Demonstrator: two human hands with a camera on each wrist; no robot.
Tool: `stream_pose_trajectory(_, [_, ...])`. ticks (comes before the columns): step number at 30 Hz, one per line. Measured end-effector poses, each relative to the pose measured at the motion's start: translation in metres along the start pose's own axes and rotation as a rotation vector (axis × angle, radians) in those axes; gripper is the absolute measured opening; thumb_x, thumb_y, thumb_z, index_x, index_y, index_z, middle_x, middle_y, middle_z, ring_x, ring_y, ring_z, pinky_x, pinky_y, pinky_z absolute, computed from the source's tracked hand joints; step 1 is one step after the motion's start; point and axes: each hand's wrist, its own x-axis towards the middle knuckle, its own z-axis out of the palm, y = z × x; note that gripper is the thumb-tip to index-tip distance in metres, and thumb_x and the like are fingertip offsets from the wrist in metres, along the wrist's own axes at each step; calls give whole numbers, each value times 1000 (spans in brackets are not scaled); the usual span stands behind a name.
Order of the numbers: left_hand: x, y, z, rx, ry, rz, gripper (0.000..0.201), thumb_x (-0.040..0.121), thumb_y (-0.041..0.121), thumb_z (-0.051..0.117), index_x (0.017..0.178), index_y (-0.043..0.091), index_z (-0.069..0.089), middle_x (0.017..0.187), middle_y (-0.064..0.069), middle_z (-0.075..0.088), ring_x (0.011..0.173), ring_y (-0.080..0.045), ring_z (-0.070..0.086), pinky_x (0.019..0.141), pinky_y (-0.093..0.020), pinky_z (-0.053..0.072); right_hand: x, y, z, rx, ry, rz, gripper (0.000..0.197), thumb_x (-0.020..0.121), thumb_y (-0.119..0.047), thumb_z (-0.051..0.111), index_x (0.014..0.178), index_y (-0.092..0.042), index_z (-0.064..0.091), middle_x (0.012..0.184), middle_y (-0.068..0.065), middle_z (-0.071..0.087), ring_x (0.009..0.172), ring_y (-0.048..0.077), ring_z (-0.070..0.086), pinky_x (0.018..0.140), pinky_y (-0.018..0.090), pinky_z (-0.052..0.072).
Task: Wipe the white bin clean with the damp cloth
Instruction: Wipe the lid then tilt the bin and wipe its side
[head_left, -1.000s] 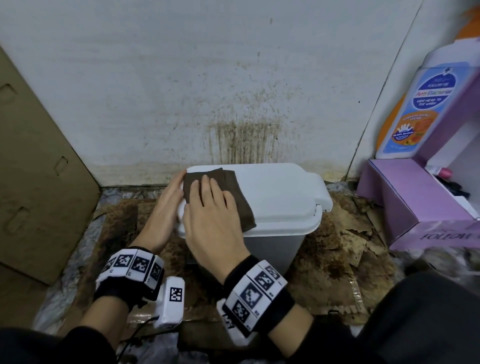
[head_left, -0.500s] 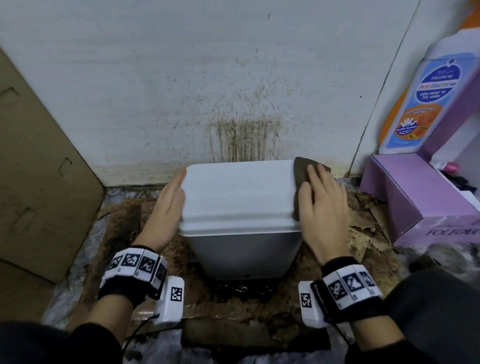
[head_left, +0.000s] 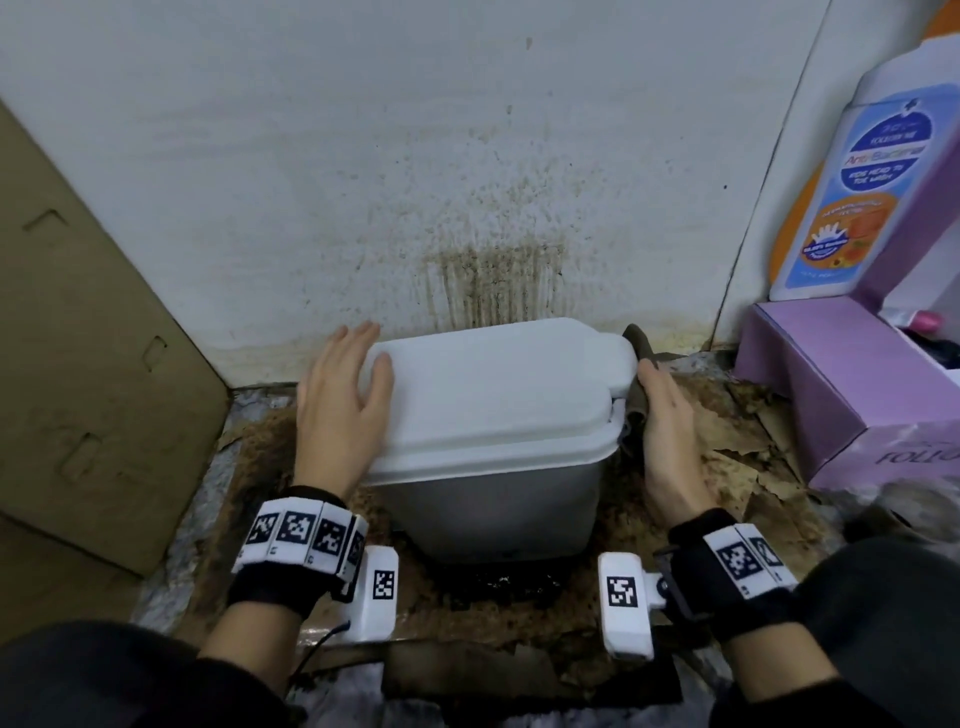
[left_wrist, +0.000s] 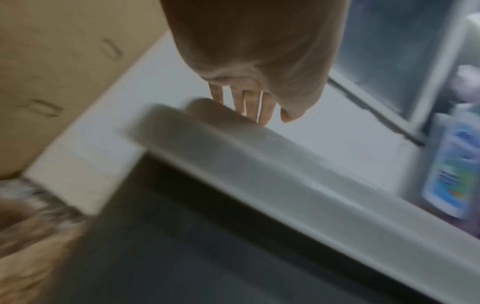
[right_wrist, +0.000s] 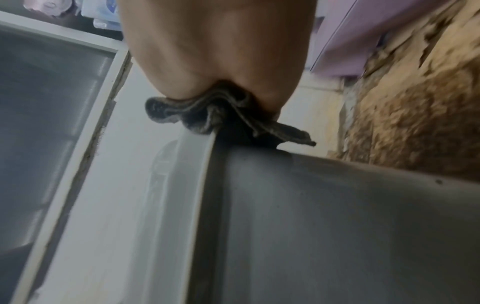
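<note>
The white bin (head_left: 493, 400) stands on the floor against the wall with its lid down. My left hand (head_left: 353, 374) rests on the lid's left end with straight fingers along the edge and the thumb on top; the left wrist view shows the fingers (left_wrist: 259, 107) over the bin's rim (left_wrist: 259, 160). My right hand (head_left: 667, 421) presses the brown damp cloth (head_left: 636, 343) against the bin's right side, just below the lid tab. In the right wrist view the cloth (right_wrist: 207, 111) lies bunched between the palm (right_wrist: 221, 51) and the bin's rim (right_wrist: 207, 154). Most of the right fingers are hidden.
A cardboard sheet (head_left: 78, 338) leans at the left. A purple box (head_left: 841, 395) and a large soap bottle (head_left: 852, 197) stand close on the right. The wall (head_left: 493, 280) behind the bin is stained brown. Torn, soiled cardboard (head_left: 727, 467) covers the floor.
My right hand swept the cloth from the lid's left end across to the right and down onto the bin's right side. My left hand moved up onto the lid's left end.
</note>
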Motion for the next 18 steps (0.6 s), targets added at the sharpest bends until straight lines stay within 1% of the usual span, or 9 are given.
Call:
stream_pose_trajectory(2, [2,23,4,25,-43,97,48,104,40,40,144,18,55,151,2,53,148,-16,35,122,-45,27,-6,-3,12,55,-20,5,39,112,-25,43,149,-24,53,129,-23,65,113,-14,63,80,5,50])
stream_pose_trajectory(3, [2,35,7,22,-70,134,49,102,41,40,141,17,57,148,1,56,145,-17,40,120,-43,30,-9,-4,19,72,-30,10,39,112,-27,43,149,-24,54,126,-23,67,111,-14,65,83,8,51])
stream_pose_trajectory(4, [2,47,9,19,-99,165,48,102,41,41,140,16,58,145,1,57,141,-18,44,118,-41,33,-11,-3,25,92,-38,13,39,112,-31,45,148,-24,55,127,-19,69,114,-8,66,89,16,54])
stream_pose_trajectory(6, [2,71,13,-3,-149,207,48,103,41,43,141,16,56,145,1,56,137,-16,46,116,-37,35,-18,-5,39,110,-72,16,38,110,-38,47,146,-28,58,134,-11,70,124,8,66,106,38,53])
stream_pose_trajectory(8, [3,89,15,-20,-188,240,48,105,41,44,146,18,51,149,2,51,140,-14,43,117,-35,33,-22,-9,52,127,-116,21,37,111,-38,46,145,-30,58,135,-9,70,127,14,65,111,50,50])
stream_pose_trajectory(10, [7,98,14,-18,-215,271,50,107,43,42,151,20,44,155,4,45,144,-11,37,119,-33,30,-25,-14,62,156,-204,18,39,113,-34,43,149,-31,54,140,-11,67,130,13,63,113,48,49])
stream_pose_trajectory(14, [16,93,3,49,-252,335,54,108,48,36,156,25,38,161,7,37,149,-7,29,123,-28,23,-30,-17,80,150,-357,-1,38,114,-29,40,150,-31,52,144,-15,63,136,6,57,117,38,44])
stream_pose_trajectory(16, [18,82,-4,119,-266,359,53,108,49,36,157,28,37,163,6,35,150,-7,27,123,-25,20,-32,-15,89,178,-365,29,39,114,-27,39,151,-26,52,145,-11,63,136,6,57,115,32,46])
stream_pose_trajectory(18, [20,73,-11,138,-268,350,51,108,48,36,156,29,39,162,4,36,150,-10,28,123,-29,22,-35,-13,95,215,-314,73,39,113,-31,42,151,-27,51,144,-14,62,132,2,58,111,26,47])
